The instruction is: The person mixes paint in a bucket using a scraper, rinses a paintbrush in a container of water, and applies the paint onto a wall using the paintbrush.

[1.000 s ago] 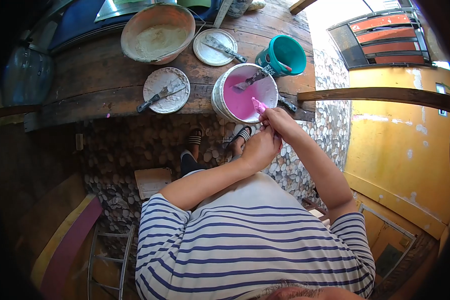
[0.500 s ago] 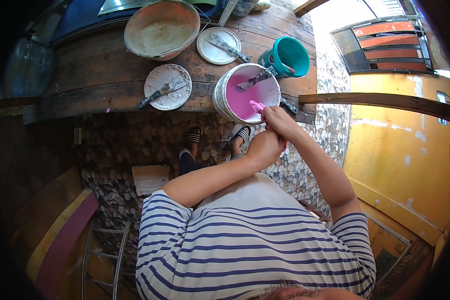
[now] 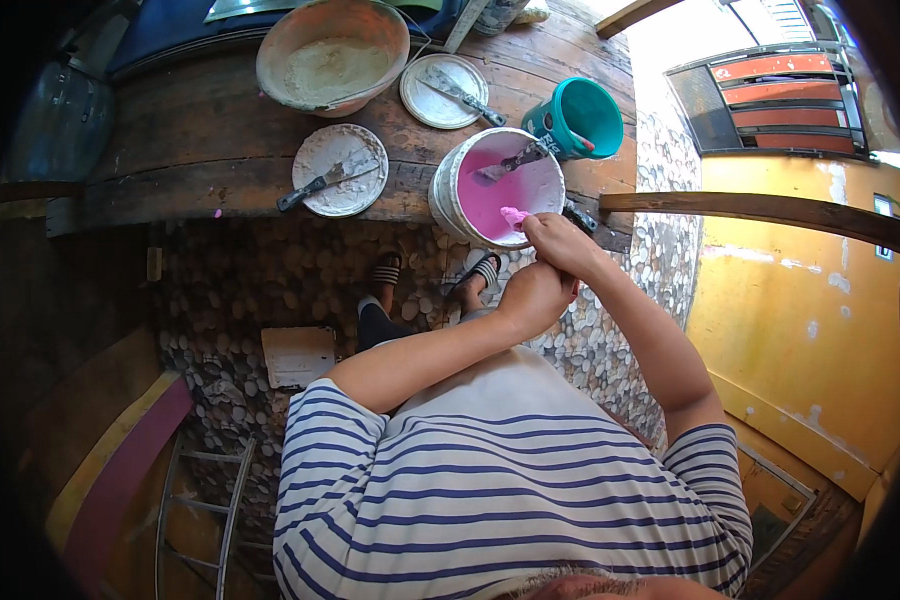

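My right hand [image 3: 562, 243] is closed on a pink, crumpled, cloth-like piece [image 3: 513, 217], which sticks out over the near rim of a white bucket [image 3: 448, 200]. Pink paint [image 3: 482, 205] lies inside that bucket, and a putty knife [image 3: 515, 163] leans across its inner wall. Right below, my left hand [image 3: 535, 300] is a fist against my right wrist. A bit of red shows at its right edge, but what it grips is hidden. Behind the bucket stands a teal bucket [image 3: 590, 110] with a stick-like handle in it.
On the wooden table [image 3: 190, 150] are a basin of pale powder [image 3: 335, 75] and two white lids [image 3: 342, 195] [image 3: 435, 100], each with a putty knife. Black handles [image 3: 580, 218] jut out beside the paint bucket. A wooden beam [image 3: 750, 204] extends at right; a ladder [image 3: 205, 500] stands lower left.
The view has shifted slightly, so the table things sit a little further right. Both hands keep nearly the same pose; the pink piece is still in my right hand.
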A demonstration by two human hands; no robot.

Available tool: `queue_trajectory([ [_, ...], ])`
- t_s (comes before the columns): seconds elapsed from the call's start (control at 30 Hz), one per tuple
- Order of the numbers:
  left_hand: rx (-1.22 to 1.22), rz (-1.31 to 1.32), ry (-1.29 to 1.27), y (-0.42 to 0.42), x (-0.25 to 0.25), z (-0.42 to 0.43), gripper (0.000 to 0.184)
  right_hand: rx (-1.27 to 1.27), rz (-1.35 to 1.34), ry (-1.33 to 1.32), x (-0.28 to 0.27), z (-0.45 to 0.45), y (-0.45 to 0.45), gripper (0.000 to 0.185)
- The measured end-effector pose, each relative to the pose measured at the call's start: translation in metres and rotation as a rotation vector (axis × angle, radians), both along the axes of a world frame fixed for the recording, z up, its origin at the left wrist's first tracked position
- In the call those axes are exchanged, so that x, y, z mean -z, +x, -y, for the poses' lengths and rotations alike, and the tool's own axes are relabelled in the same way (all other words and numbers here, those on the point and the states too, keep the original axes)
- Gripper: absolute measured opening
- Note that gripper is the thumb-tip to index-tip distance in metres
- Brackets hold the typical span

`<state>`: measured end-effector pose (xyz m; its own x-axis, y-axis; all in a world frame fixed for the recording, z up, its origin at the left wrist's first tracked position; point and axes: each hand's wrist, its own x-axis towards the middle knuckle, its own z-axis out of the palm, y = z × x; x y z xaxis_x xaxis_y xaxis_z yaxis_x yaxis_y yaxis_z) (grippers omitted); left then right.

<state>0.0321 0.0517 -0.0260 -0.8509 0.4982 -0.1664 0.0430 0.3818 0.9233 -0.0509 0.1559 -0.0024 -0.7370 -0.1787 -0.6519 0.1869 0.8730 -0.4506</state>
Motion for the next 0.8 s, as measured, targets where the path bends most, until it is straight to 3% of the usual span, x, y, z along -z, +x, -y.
queue_trajectory([
  [0.13, -0.009, -0.026, 0.022, -0.001, 0.004, -0.001, 0.023, -0.216, -0.151, 0.001, 0.008, -0.008, -0.001, 0.050],
  [0.27, -0.050, 0.036, 0.074, -0.001, 0.004, -0.001, 0.022, -0.239, -0.126, -0.004, 0.011, -0.009, -0.006, 0.048],
  [0.43, -0.040, -0.094, 0.030, 0.001, 0.012, -0.006, 0.021, -0.073, 0.043, -0.014, 0.002, 0.000, -0.010, 0.049],
  [0.57, -0.056, -0.158, 0.019, 0.001, 0.016, -0.009, 0.022, -0.151, -0.033, 0.003, 0.009, -0.003, -0.011, 0.051],
  [0.73, -0.099, 0.056, 0.089, 0.001, 0.002, -0.005, 0.030, -0.305, -0.051, 0.020, -0.002, 0.006, -0.015, 0.031],
  [0.8, -0.121, 0.069, 0.096, 0.001, -0.001, -0.005, 0.032, -0.298, -0.051, 0.054, 0.005, 0.002, -0.016, 0.041],
])
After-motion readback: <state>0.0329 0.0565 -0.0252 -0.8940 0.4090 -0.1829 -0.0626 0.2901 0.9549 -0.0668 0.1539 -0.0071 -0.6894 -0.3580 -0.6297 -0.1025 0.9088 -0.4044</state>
